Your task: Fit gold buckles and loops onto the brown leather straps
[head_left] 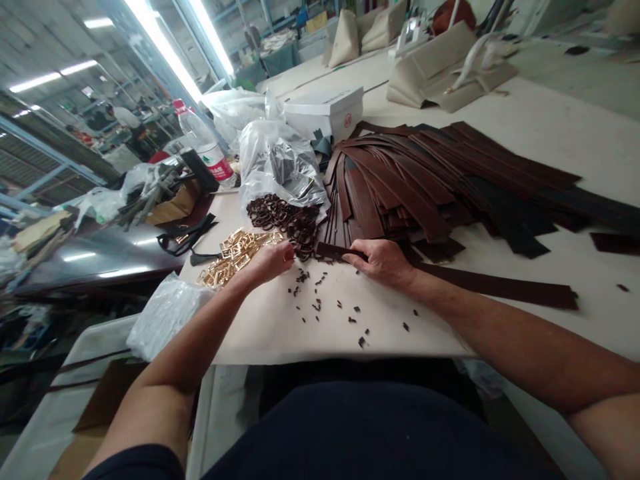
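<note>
"How much room are the hands having?"

"The table is ending in a straight near edge, close to the wearer's body. Small dark scraps are dotting the stretch between that edge and the hands. On the far side, a fanned pile of brown and black strips is crowding in; on the left, a heap of gold buckles is lying right by the left hand."

"What is each hand doing?"

"The right hand is pinching a brown strap, its end pointing left, just in front of the pile. The left hand is curling its fingers near that end; I can't tell whether it's gripping anything."

"And the strap?"

"It's looking dark, flat and narrow. Brown loops are heaping up beyond it."

"The surroundings?"

"The pale tabletop is running far back, carrying a clear plastic bag, a white box and a red-labelled bottle. Tube lights are shining over the workshop at far left."
</note>
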{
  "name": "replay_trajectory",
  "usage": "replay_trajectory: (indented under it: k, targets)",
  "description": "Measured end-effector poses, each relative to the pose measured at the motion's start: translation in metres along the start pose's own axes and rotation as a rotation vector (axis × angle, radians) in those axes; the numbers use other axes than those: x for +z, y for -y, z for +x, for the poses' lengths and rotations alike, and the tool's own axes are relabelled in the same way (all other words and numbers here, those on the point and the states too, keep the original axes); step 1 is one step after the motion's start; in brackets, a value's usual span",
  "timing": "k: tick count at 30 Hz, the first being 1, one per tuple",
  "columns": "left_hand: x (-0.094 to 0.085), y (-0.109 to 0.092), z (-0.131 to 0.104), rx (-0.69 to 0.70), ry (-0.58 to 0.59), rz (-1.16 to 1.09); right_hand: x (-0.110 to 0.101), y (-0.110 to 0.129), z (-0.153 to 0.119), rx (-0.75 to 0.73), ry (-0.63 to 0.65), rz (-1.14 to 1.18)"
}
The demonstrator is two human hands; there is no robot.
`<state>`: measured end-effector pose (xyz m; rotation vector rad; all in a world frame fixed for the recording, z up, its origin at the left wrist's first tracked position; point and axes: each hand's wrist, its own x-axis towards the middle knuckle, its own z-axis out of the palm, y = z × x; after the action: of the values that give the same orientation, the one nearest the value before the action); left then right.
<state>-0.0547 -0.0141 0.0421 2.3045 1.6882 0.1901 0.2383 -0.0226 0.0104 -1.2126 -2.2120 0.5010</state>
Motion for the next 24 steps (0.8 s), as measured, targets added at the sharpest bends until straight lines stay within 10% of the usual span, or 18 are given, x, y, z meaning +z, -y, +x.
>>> replay_trajectory:
  k: [6,16,24]
  targets:
    - [0.002,0.020,-0.004,-0.185,-0.175,-0.835,-0.005,0.000,0.002,0.009,-0.007,0.106]
    - [-0.015,-0.018,-0.002,-0.081,-0.412,-0.171,0.000,0.004,-0.002,-0.064,0.056,0.095]
    - [0.018,-0.046,0.018,-0.236,-0.515,-1.207,-0.007,0.009,-0.001,-0.028,0.026,0.227]
